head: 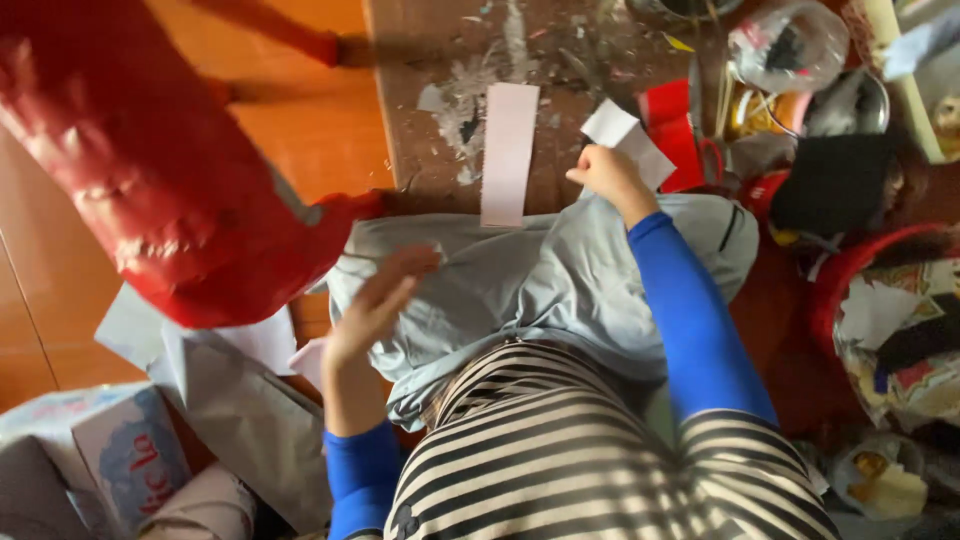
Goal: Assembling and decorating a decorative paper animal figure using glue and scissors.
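Observation:
My right hand [607,172] reaches to the brown paint-stained table [430,60] and pinches a small white piece of paper [628,135]. My left hand [380,300] hovers open, fingers spread, over the light grey cloth [560,280] lying across my lap. A long pale pink paper strip [507,150] lies on the table just left of my right hand. Both arms wear blue sleeves under a striped top.
A big red papier-mâché form [150,170] lies at the left over the orange floor. Red paper and scissors [690,130], a clear plastic bag [790,45] and clutter crowd the table's right. A red bin with scraps [900,330] stands right; grey paper sheets [240,400] lie lower left.

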